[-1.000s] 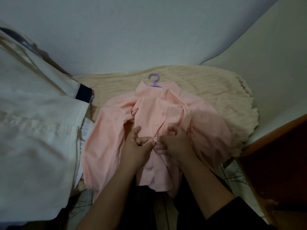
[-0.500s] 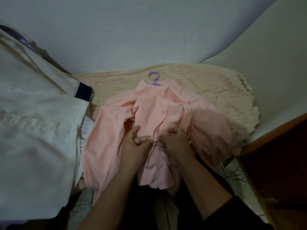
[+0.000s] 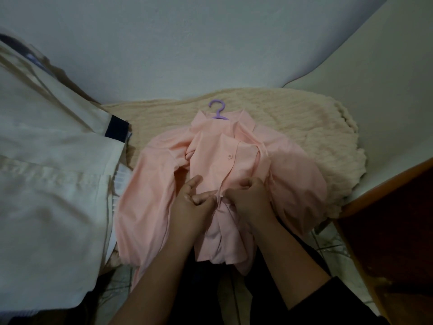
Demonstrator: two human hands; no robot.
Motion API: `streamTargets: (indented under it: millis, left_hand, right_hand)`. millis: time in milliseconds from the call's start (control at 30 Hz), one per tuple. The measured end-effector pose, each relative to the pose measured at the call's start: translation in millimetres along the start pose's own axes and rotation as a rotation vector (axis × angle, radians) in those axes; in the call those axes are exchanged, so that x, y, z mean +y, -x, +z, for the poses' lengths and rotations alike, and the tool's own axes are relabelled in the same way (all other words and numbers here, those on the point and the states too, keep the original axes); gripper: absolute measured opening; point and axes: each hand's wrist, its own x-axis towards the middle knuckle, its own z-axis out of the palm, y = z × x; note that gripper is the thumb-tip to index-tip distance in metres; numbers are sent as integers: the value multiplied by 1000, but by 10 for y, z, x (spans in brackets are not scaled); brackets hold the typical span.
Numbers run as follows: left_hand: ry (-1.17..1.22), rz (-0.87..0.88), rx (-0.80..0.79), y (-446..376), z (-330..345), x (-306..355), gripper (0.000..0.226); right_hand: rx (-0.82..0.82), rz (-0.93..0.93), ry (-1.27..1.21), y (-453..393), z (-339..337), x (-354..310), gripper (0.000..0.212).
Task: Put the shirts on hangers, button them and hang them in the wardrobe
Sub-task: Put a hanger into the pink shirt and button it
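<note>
Pink shirt (image 3: 234, 165) on purple hanger (image 3: 218, 110) — left hand (image 3: 192, 205), right hand (image 3: 249, 198) pinch placket mid-front.

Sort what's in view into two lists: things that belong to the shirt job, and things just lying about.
In the job:
pink shirt, front edges pinched by both hands
purple hanger, hook showing above the collar
left hand
right hand
white shirt, at the left

Lying about:
cream knitted blanket under the pink shirt
wooden furniture edge at right
</note>
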Motion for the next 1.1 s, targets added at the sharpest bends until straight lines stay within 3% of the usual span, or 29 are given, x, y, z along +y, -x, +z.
streamTargets:
  millis: [400,567,767,900,1100]
  left_hand:
    - [82,-74,93,-16,14,3,44]
    - [175,-120,49,-68,-11,-25,48]
    - [104,-45,43,-119,18,-63,44]
    - [82,21,43,-84,28,-68,42]
    - [100,30,-52,-60,13,-106,52]
  right_hand:
    - [-35,-47,-18,43,11,23,31]
    - [-92,-186,52,53,-29,52,29]
    - [-197,-387,223,116,-72,4,29]
    - [-284,-346,289,121,-94,-27,25]
    - [-192,-239,205,43,-59,38,24]
